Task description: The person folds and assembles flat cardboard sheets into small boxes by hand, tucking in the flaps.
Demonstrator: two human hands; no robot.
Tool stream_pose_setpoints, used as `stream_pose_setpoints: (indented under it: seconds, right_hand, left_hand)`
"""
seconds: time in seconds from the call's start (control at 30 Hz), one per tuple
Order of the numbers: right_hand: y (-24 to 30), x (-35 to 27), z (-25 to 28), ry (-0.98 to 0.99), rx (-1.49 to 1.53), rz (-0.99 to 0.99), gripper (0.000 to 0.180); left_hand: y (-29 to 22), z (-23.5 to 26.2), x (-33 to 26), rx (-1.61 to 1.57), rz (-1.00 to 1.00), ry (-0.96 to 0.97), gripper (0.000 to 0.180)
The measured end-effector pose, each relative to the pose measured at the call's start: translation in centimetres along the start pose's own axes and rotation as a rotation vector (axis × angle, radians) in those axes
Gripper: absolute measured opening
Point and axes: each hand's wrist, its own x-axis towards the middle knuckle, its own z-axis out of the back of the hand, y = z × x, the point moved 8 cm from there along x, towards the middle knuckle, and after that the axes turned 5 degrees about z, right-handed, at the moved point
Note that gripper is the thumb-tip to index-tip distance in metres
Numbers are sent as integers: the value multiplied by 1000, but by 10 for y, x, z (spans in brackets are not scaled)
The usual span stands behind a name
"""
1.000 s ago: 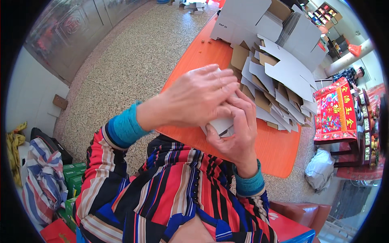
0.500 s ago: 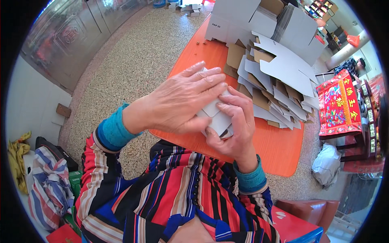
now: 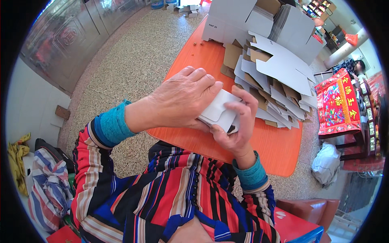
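Note:
A small white cardboard box (image 3: 219,111) is held between both hands, close to my chest and above the near edge of the orange table (image 3: 279,150). My left hand (image 3: 182,99) lies over its top and left side, fingers pressed down on it. My right hand (image 3: 239,125) grips it from the right and below, fingers curled over a flap. Much of the box is hidden under my hands.
A heap of flat white and brown box blanks (image 3: 275,85) covers the far right of the table, with upright white cartons (image 3: 239,20) behind it. A red embroidered cloth (image 3: 338,103) drapes a table at right. Striped bags (image 3: 48,186) lie at my left on the speckled floor.
The box has turned in my hands and shows more of its white flap. My left hand has slid leftward over its top while my right fingers wrap the right end.

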Motion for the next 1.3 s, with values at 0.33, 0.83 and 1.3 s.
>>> stream_pose_setpoints:
  seconds: [0.33, 0.83, 1.3]
  right_hand:
    - [-26, -2, -8, 39, 76, -119, 80]
    - [-41, -14, -11, -34, 952, -623, 91]
    - [-38, -21, -9, 91, 875, -647, 80]
  left_hand:
    - [3, -6, -4, 59, 145, 110, 74]
    - [-4, -5, -2, 22, 112, 74, 72]
    - [-6, 6, -2, 21, 65, -32, 72]
